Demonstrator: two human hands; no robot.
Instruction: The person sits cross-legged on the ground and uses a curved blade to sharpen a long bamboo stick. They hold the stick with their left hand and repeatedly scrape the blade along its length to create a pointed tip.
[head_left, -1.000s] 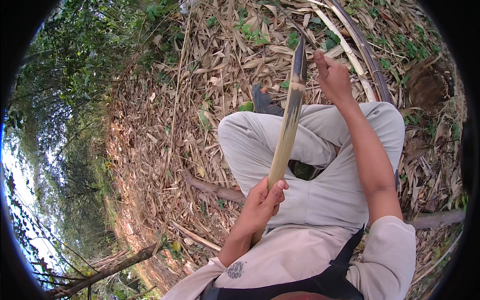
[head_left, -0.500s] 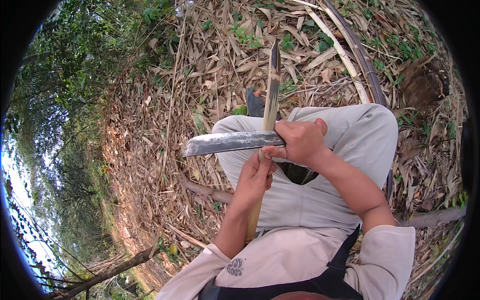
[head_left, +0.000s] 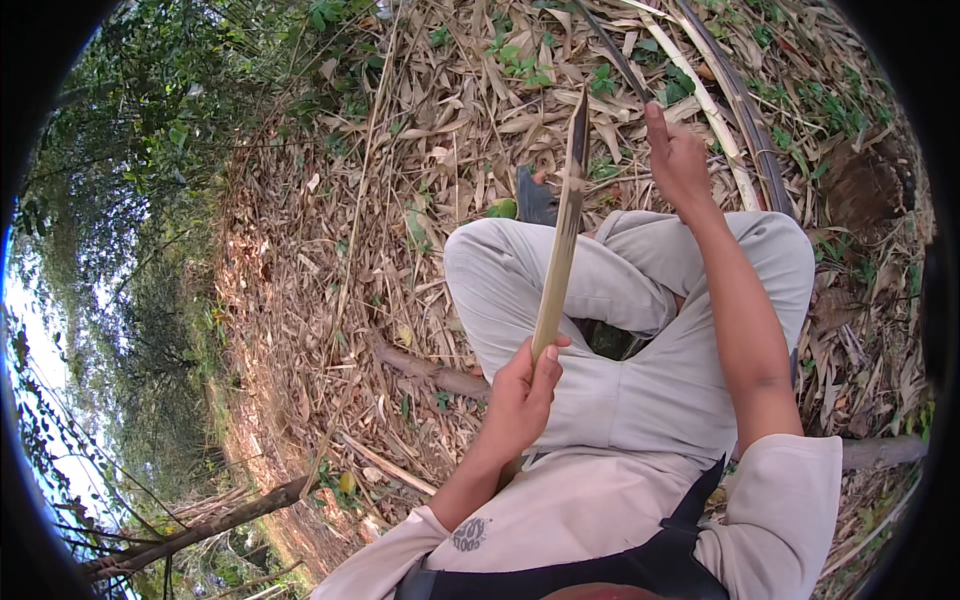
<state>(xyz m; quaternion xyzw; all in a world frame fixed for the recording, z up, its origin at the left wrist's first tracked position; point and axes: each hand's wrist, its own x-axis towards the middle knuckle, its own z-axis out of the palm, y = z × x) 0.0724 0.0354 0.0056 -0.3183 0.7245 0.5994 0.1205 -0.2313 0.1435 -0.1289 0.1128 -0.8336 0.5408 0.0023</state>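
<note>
My left hand (head_left: 524, 392) is closed around the lower part of a split bamboo strip (head_left: 558, 270). The strip is pale, with a dark, pointed far end, and slants up past my left knee. Beyond my right knee, my right hand (head_left: 682, 168) is stretched forward and wrapped round a machete (head_left: 612, 48). Its blade looks narrow and dark from this angle, pointing away and slightly left, apart from the strip. The machete's handle is mostly hidden in my fist.
I sit cross-legged on dry leaf litter (head_left: 290, 300). Long bamboo poles (head_left: 735, 110) curve along the ground at the far right, near a brown stump (head_left: 868, 185). A branch (head_left: 430, 370) lies left of my legs. Dense green foliage (head_left: 130, 180) stands at the left.
The machete has swung from lying across the strip to pointing away at the far right, with my right hand moving forward. My left hand has moved slightly down, tilting the strip rightward.
</note>
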